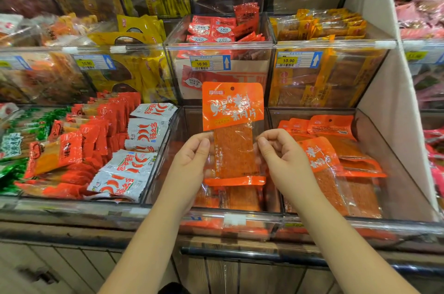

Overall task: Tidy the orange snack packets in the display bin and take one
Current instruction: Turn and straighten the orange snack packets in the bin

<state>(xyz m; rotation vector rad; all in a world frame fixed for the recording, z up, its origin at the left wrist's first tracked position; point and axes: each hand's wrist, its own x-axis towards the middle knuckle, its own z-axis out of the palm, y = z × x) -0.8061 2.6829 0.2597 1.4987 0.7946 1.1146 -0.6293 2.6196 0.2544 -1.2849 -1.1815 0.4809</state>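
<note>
1. Shop shelf, clear display bin point(165, 149) down front.
2. My left hand point(192, 156) and right hand point(281, 152) pinch one orange packet point(234, 135) upright above it.
3. That's the take step, I guess; next, lift it clear. Remaining packets point(230, 197) look blurry.

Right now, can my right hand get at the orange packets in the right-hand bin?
Probably yes: those packets lie uncovered just beside the right hand, though it's pinching the held packet.

Orange packet point(233, 132) with white lettering; silver packets point(134, 168) with red chillies; yellow price tags point(201, 64).
</note>
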